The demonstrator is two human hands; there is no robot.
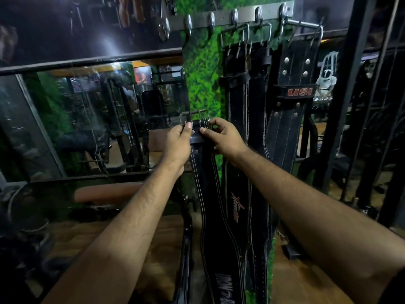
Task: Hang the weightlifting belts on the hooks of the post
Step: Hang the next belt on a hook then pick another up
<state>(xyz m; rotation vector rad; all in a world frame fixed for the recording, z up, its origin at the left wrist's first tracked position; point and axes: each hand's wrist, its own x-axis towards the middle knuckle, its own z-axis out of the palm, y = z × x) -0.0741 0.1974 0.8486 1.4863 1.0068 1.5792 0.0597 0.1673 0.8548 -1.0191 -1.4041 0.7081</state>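
The post [202,69] at frame centre is showing a mottled green, grass-like pattern. The held belt [215,216] is showing black with white stitching and white lettering at bottom centre. The hanging belt [293,93] at upper right is showing black with red "USI" lettering.

So I'm looking at the green grass-covered post [202,69] with its metal hook rail [232,17] up top. Two black belts [247,119] and a USI belt [293,93] hang off the right-hand hooks; left hooks are bare.
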